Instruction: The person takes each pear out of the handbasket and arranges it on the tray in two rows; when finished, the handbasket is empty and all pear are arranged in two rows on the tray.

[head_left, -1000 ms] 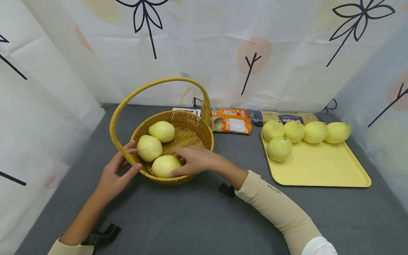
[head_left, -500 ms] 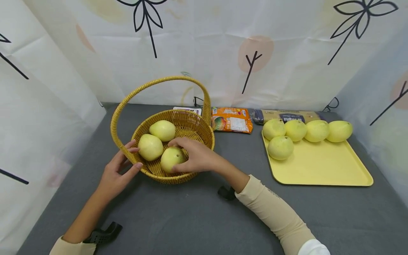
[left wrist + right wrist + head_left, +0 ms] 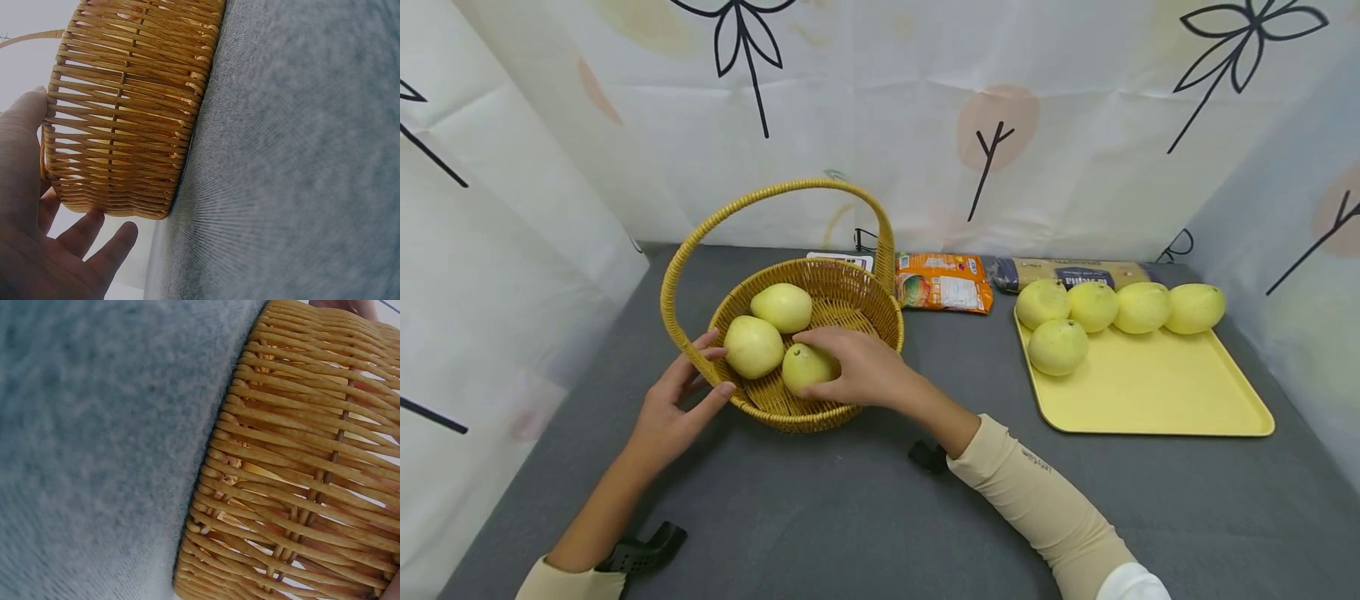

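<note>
In the head view, a woven basket (image 3: 790,423) with a tall hoop handle contains 3 pale yellow-green round fruits. My right hand (image 3: 867,367) reaches over its near right rim and grips the nearest fruit (image 3: 806,370) between thumb and fingers; a small dark spot shows on that fruit's upper side. The other fruits, one at the left (image 3: 752,347) and one behind it (image 3: 782,308), lie close by. My left hand (image 3: 676,408) holds the basket at its left rim by the handle base, its thumb over the rim. In the left wrist view, some fingertips (image 3: 128,232) extend beneath the wicker side.
A yellow tray (image 3: 1172,400) at the right bears several similar fruits (image 3: 1058,347) along its back and left. Behind lie an orange packet (image 3: 945,285), a long beige packet (image 3: 1075,273) and a white label (image 3: 842,259). Patterned white cloth walls (image 3: 880,125) enclose the grey table (image 3: 820,517).
The fruit in my right hand has shifted away from the basket's near rim and slightly right, turning so its dark spot shows. My left hand and the basket stay in place.
</note>
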`<move>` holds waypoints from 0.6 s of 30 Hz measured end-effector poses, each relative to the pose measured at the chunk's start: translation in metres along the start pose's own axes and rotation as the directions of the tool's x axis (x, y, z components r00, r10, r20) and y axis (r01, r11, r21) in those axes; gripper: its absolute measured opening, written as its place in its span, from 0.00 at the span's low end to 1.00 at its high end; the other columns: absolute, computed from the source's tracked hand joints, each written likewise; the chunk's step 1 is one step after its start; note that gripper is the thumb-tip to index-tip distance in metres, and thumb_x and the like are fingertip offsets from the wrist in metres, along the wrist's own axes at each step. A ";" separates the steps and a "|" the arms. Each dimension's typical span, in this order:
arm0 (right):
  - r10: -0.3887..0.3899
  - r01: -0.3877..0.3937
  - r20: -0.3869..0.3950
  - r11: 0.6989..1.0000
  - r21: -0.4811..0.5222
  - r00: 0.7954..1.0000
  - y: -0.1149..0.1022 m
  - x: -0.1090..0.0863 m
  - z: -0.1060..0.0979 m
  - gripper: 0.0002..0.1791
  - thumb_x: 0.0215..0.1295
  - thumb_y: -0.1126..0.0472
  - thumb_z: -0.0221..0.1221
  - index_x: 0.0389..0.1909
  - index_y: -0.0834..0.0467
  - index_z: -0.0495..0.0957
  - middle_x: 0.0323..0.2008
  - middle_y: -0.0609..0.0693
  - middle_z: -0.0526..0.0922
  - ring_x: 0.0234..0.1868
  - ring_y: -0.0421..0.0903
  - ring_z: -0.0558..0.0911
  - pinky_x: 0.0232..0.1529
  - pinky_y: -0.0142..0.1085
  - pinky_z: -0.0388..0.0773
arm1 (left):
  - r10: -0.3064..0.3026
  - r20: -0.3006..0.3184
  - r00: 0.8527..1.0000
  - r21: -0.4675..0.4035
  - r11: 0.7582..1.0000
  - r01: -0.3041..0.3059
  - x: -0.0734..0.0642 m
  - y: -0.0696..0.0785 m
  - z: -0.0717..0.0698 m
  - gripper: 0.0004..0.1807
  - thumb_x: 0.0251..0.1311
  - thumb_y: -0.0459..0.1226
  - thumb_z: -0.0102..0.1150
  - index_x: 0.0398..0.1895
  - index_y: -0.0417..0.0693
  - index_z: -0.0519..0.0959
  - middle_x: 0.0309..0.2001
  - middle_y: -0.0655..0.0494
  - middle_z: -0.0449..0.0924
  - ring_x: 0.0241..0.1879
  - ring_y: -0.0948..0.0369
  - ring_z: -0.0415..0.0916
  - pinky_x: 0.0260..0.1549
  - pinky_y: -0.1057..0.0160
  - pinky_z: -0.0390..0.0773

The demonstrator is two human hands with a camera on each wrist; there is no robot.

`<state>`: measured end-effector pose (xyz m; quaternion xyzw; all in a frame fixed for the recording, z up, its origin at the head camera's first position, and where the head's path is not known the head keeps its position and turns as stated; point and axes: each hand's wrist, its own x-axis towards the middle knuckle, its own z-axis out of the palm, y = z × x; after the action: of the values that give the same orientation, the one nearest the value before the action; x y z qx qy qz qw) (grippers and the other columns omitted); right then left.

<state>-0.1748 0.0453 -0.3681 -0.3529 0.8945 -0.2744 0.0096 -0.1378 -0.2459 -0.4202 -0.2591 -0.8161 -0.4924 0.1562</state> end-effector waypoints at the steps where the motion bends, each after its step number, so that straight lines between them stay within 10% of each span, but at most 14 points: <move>1: -0.001 0.001 0.006 1.000 -0.004 1.000 0.000 0.000 0.000 0.36 0.60 0.47 0.71 0.68 0.53 0.73 0.64 0.48 0.76 0.63 0.44 0.74 0.56 0.42 0.74 | 0.003 0.003 1.000 -0.002 1.000 -0.003 0.000 0.000 0.000 0.28 0.59 0.20 0.63 0.65 0.37 0.73 0.73 0.42 0.62 0.69 0.60 0.65 0.56 0.75 0.71; 18: 0.019 -0.017 -0.050 1.000 0.025 0.999 0.001 -0.002 -0.001 0.34 0.56 0.49 0.73 0.63 0.53 0.75 0.59 0.47 0.79 0.57 0.43 0.77 0.55 0.41 0.74 | 0.017 0.008 1.000 -0.006 1.000 -0.017 0.000 -0.001 0.000 0.30 0.60 0.21 0.62 0.67 0.37 0.71 0.73 0.41 0.62 0.68 0.61 0.66 0.55 0.75 0.72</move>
<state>-0.1745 0.0479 -0.3678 -0.3377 0.8941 -0.2942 -0.0059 -0.1381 -0.2465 -0.4208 -0.2684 -0.8129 -0.4926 0.1564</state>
